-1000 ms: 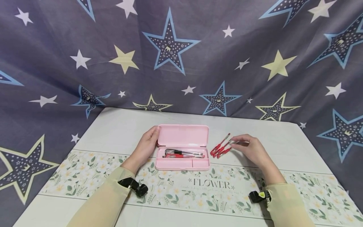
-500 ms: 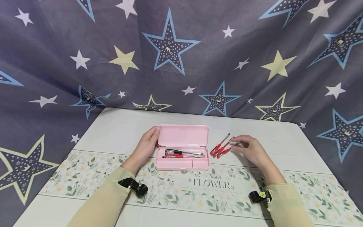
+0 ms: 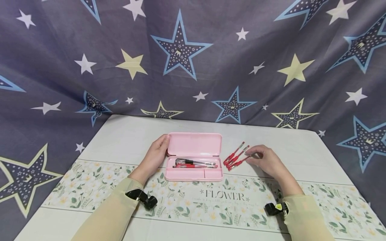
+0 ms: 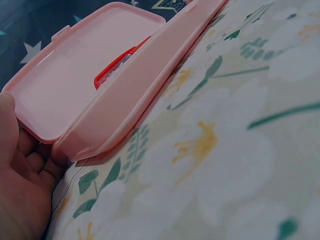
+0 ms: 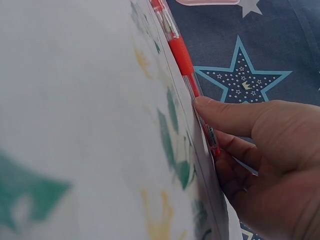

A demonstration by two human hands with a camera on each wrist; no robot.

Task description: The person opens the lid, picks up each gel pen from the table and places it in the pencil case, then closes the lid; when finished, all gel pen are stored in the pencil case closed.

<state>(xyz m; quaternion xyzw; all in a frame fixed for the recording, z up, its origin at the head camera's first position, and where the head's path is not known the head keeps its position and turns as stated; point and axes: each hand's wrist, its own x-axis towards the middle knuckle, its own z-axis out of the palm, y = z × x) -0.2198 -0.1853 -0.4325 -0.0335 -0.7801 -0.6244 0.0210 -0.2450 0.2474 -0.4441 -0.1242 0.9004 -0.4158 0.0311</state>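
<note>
A pink pencil case lies with its lid raised. My left hand holds its left side, thumb on the lid's edge and fingers behind it, as the left wrist view shows. A black pen and a red pen rest in its long back compartment. Right of the case, my right hand pinches the far end of a red gel pen between thumb and fingers. Two more red pens lie slanted beside it, their grip ends close together near the case.
The front of the case has a narrow divided compartment. Under everything is a white table cover with a floral band and the word FLOWER. A dark star-patterned curtain hangs behind the table.
My right hand has shifted slightly down, and the nearest red pen has moved a little toward the table's front with it, apart from the other two. My left hand stays on the case.
</note>
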